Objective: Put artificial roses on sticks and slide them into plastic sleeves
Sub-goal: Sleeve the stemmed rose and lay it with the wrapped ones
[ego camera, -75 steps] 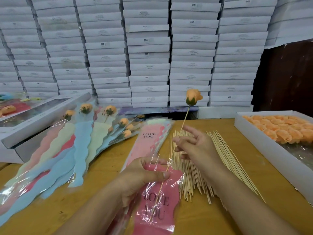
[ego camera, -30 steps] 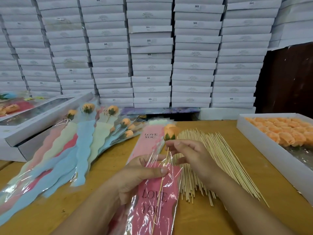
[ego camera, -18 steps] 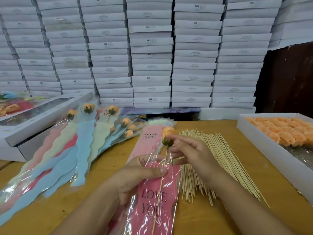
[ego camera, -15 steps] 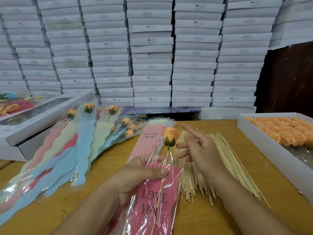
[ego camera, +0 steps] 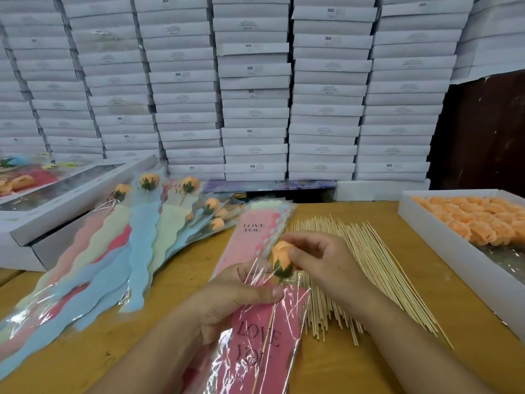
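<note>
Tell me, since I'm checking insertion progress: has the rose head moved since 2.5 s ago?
Yes. The rose head has dropped toward the person, from in front of the stacked boxes to the mouth of the pink sleeve.

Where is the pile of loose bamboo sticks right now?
In the head view, the loose sticks lie on the table right of centre, between the right hand and the white box of roses.

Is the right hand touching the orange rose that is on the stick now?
Touching. The head view shows the right hand with thumb and fingers closed around the orange rose, no gap between them.
</note>
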